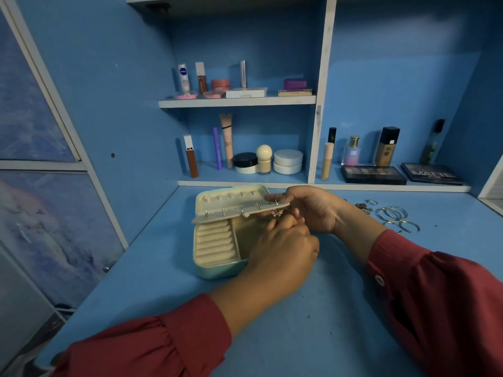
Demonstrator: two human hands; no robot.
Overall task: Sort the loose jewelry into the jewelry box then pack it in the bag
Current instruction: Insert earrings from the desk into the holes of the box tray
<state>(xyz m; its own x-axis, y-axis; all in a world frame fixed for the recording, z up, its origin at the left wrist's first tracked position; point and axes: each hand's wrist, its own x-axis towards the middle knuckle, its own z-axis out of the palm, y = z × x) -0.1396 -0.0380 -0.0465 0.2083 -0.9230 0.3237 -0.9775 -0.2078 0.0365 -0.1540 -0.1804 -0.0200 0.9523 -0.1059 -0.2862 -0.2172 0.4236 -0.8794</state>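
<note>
Mint jewelry box [217, 269] open on blue desk [313, 336]; right hand [310, 208] pinches earring panel [234, 214], left hand [280, 248] pinches butterfly earring [277, 212].

home vanity | blue shelves [236, 101] of cosmetics (eyeshadow palettes [373, 174] too)

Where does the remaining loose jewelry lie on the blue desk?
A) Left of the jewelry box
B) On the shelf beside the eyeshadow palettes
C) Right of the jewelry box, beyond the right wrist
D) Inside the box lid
C: the hoop earrings and rings lie on the desk right of the jewelry box, past the right hand.
</note>
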